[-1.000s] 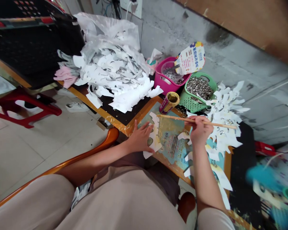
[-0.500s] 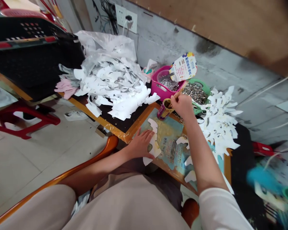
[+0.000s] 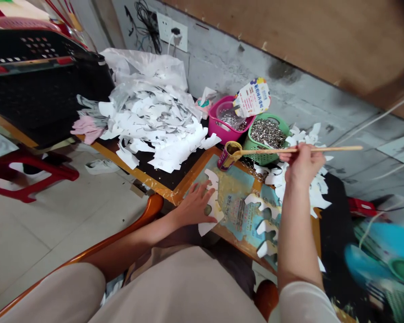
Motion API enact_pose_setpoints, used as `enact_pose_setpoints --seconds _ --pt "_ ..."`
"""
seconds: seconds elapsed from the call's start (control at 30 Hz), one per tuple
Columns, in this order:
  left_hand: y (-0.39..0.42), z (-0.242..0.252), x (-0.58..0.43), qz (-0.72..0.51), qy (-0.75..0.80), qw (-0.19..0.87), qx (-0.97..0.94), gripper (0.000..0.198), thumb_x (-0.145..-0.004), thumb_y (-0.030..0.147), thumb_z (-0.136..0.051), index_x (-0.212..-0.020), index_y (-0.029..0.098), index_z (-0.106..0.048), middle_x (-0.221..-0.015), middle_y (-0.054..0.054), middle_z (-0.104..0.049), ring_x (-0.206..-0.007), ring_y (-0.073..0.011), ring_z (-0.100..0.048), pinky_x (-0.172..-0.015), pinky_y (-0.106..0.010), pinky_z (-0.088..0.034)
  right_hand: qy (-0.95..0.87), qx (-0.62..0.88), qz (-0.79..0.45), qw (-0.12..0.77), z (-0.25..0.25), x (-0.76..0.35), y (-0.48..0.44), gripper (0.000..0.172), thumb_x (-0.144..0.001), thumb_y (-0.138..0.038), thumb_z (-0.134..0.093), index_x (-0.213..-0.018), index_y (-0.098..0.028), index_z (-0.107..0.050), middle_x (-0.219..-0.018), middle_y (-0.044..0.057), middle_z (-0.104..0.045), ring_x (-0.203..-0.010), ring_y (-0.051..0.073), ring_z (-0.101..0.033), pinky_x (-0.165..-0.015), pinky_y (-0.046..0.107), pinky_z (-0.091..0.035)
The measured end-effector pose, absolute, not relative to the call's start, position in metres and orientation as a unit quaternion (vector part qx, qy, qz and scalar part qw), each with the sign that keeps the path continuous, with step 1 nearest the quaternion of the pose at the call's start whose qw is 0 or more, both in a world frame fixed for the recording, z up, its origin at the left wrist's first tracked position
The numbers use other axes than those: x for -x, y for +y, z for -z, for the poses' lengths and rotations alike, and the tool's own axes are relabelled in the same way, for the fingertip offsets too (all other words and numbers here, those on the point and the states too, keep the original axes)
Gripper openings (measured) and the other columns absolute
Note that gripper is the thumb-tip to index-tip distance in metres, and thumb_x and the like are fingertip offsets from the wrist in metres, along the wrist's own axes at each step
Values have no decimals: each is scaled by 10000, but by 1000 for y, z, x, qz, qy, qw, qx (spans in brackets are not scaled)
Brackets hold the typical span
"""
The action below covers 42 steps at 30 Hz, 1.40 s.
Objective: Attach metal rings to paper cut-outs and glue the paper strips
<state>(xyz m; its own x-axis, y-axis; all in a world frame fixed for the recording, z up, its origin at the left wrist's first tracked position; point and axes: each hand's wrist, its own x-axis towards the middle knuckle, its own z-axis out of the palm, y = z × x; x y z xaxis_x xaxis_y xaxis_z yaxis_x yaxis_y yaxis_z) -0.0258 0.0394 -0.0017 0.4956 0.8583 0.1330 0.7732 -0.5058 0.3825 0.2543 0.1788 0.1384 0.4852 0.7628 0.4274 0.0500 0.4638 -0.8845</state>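
Note:
My left hand (image 3: 195, 204) lies with fingers spread on a white cut-out piece (image 3: 214, 207), which has a notched edge and a hole. In my right hand (image 3: 303, 163) is a long, thin wooden stick (image 3: 336, 149), held nearly level. Its far end, coated with something yellowish, is by the rim of a small purple can (image 3: 224, 160) with a brownish inside. Under the piece, a blue printed sheet (image 3: 234, 197) on the table is smeared with a tan film. Several more white cut pieces (image 3: 265, 226) lie in a row beside my right forearm.
A big heap of white cut pieces (image 3: 155, 116) spills from a plastic bag. Against the wall stand a pink basket (image 3: 224, 133) and a green basket (image 3: 267, 155) holding small metal parts. Another white pile (image 3: 318, 190) lies at right. A chair arm (image 3: 151, 207) borders my left side.
My right hand has moved right, drawing the stick from steep in the can to nearly level, its tip now at the rim. My left hand stays on the white piece.

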Motion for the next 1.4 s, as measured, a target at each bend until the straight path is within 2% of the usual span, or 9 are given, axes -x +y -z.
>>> enact_pose_setpoints --seconds 0.13,0.27,0.37,0.5,0.63,0.9,1.1,1.27,1.4 --pt "43 -6 28 -182 474 143 -849 908 -772 732 -615 -1412 136 -370 -1454 -223 -449 -1404 -355 -389 -1198 -553 -221 -416 467 -297 722 -125 -277 154 144 -737 -238 -669 -643 -162 -591 -490 -23 -583 -318 95 -539 -324 159 -473" --pt "48 -10 33 -242 471 163 -832 538 -962 510 -466 -1362 156 -401 -1341 -157 -549 -1297 -285 -496 -1138 -451 -367 -398 469 -382 690 -109 -282 117 105 -706 -208 -665 -621 -157 -631 -497 -3 -613 -347 94 -550 -315 154 -449" --pt "58 -8 38 -272 483 158 -817 403 -981 357 -428 -1335 166 -424 -1287 -142 -582 -1241 -277 -531 -1078 -446 -429 -392 429 -446 680 -99 -283 93 147 -700 -223 -673 -575 -163 -626 -447 -25 -553 -378 74 -530 -341 135 -441" --pt "80 0 43 -290 473 146 -819 449 -928 267 -467 -1356 141 -410 -1329 -168 -566 -1276 -292 -515 -1080 -466 -429 -368 392 -503 676 -84 -283 77 178 -727 -304 -689 -617 -174 -638 -393 -61 -452 -364 54 -465 -352 118 -413" --pt "101 7 46 -253 466 139 -836 512 -897 263 -497 -1381 138 -391 -1395 -170 -545 -1392 -305 -421 -1166 -531 -306 -342 423 -504 671 -65 -270 77 252 -722 -380 -739 -859 -170 -721 -580 -7 -644 -430 62 -545 -361 124 -416" --pt "105 8 47 -214 485 165 -832 584 -879 421 -574 -1364 165 -375 -1407 -194 -534 -1382 -329 -435 -1174 -670 -108 -402 551 -371 630 -34 -231 77 287 -760 -467 -756 -755 -181 -732 -662 23 -724 -495 165 -657 -504 308 -598" --pt "104 10 46 -227 485 176 -826 597 -853 400 -608 -1353 193 -357 -1405 -165 -536 -1345 -316 -474 -1178 -673 -67 -425 574 -378 589 -41 -235 79 332 -759 -496 -746 -665 -179 -714 -533 12 -673 -393 174 -602 -401 310 -540" --pt "103 7 44 -223 492 178 -823 573 -859 392 -599 -1342 192 -363 -1396 -163 -543 -1339 -320 -478 -1176 -681 -44 -441 560 -390 584 -45 -236 83 306 -753 -486 -751 -723 -182 -731 -637 19 -723 -489 192 -664 -508 341 -599" --pt "103 5 44 -217 493 182 -823 587 -857 388 -594 -1353 187 -352 -1404 -167 -537 -1347 -327 -469 -1172 -693 -44 -458 564 -408 553 -47 -241 82 312 -760 -480 -751 -700 -174 -736 -579 16 -701 -441 187 -634 -457 331 -574"
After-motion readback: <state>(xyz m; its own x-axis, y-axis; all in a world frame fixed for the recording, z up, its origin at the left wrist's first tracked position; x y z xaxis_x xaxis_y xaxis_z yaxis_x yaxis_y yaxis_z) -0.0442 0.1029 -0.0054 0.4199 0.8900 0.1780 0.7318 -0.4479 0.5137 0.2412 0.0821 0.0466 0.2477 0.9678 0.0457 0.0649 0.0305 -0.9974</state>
